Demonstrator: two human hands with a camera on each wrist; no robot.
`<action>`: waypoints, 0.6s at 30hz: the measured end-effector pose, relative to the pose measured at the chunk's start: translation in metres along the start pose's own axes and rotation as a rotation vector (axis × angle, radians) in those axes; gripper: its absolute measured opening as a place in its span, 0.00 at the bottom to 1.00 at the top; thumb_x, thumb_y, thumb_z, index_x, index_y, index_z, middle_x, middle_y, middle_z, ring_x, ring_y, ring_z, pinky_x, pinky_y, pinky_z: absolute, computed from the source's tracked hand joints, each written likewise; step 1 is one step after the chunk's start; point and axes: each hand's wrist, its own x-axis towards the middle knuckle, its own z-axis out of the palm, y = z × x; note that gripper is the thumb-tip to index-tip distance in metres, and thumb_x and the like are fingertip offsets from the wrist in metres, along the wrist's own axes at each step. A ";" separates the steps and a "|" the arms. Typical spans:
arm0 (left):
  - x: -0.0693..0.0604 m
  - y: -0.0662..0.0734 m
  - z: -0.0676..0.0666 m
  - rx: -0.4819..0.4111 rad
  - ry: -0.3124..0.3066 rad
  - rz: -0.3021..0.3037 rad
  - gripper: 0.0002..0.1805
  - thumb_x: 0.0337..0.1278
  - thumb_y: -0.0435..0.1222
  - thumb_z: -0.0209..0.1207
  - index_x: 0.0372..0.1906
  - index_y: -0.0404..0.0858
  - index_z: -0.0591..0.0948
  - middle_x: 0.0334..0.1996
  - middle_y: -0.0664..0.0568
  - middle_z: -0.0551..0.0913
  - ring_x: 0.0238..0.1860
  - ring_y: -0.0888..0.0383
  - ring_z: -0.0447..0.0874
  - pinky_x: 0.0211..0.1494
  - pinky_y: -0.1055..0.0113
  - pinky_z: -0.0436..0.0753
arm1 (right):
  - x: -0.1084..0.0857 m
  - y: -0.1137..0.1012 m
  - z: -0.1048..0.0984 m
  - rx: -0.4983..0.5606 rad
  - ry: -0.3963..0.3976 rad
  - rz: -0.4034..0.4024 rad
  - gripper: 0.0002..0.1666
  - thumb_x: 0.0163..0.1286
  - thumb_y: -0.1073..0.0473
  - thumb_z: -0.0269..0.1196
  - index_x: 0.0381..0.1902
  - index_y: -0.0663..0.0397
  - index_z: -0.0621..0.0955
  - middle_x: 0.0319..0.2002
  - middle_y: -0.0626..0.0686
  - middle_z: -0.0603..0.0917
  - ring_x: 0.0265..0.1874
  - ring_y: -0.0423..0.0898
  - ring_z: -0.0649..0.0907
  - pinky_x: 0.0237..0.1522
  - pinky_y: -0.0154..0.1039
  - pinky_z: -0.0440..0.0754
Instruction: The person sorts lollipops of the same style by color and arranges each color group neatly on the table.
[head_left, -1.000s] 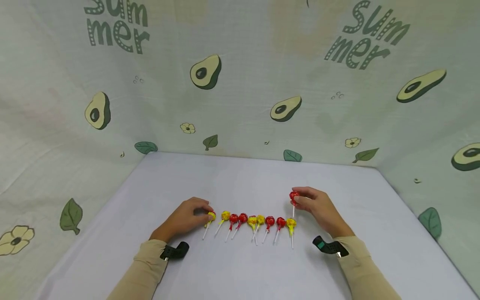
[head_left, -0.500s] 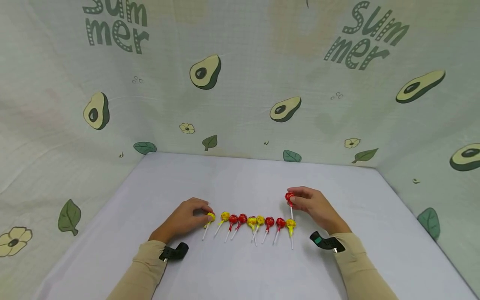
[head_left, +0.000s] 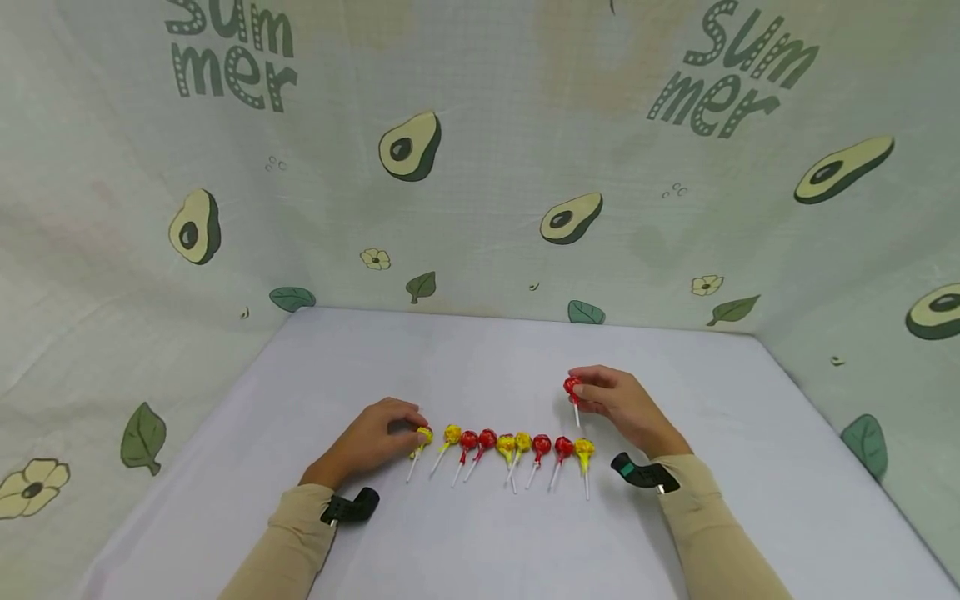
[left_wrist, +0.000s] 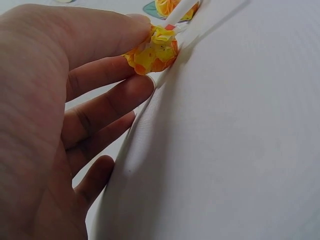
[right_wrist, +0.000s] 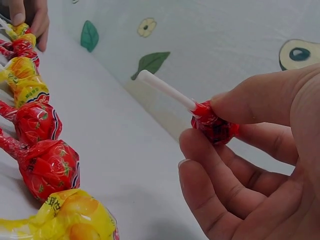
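Observation:
At the left end of a row of wrapped lollipops, my left hand point(head_left: 373, 436) pinches the head of a yellow lollipop point(left_wrist: 155, 52) between thumb and index finger. The other fingers spread loosely towards the tabletop. My right hand point(head_left: 621, 407) holds a red lollipop point(right_wrist: 216, 124) by its wrapped head, raised behind the row's right part. Its white stick points down in the head view. Along the row, yellow lollipops point(head_left: 584, 450) and red lollipops point(head_left: 542, 446) lie with their sticks towards me. The rightmost in the row is yellow.
A white tabletop point(head_left: 465, 533) lies under both hands. Behind it hangs a pale cloth point(head_left: 480, 167) printed with avocados and leaves. Black straps point(head_left: 643, 473) sit on both wrists over beige sleeves point(head_left: 712, 533).
My right hand has shifted left and slightly away from me with the red lollipop, so its stick no longer overlaps the rightmost yellow one. The left hand stays at its lollipop.

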 end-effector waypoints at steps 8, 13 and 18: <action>0.000 0.000 0.001 0.005 0.012 -0.008 0.08 0.58 0.44 0.69 0.42 0.58 0.86 0.50 0.63 0.82 0.63 0.54 0.74 0.68 0.47 0.68 | 0.006 -0.001 -0.002 0.002 -0.009 -0.010 0.28 0.74 0.57 0.62 0.66 0.66 0.73 0.56 0.61 0.81 0.52 0.54 0.83 0.52 0.39 0.81; 0.001 -0.001 0.000 0.007 0.008 0.002 0.08 0.58 0.45 0.69 0.42 0.57 0.86 0.49 0.63 0.82 0.62 0.54 0.75 0.68 0.47 0.68 | 0.008 -0.002 -0.005 0.003 -0.011 -0.018 0.29 0.74 0.57 0.62 0.67 0.67 0.72 0.57 0.62 0.81 0.53 0.54 0.83 0.52 0.39 0.81; 0.000 -0.002 0.002 -0.012 0.012 0.005 0.07 0.59 0.45 0.69 0.42 0.57 0.86 0.50 0.62 0.82 0.62 0.52 0.75 0.67 0.46 0.69 | 0.011 0.000 -0.002 0.019 -0.016 -0.001 0.28 0.74 0.56 0.62 0.66 0.65 0.73 0.57 0.62 0.81 0.53 0.54 0.83 0.52 0.39 0.81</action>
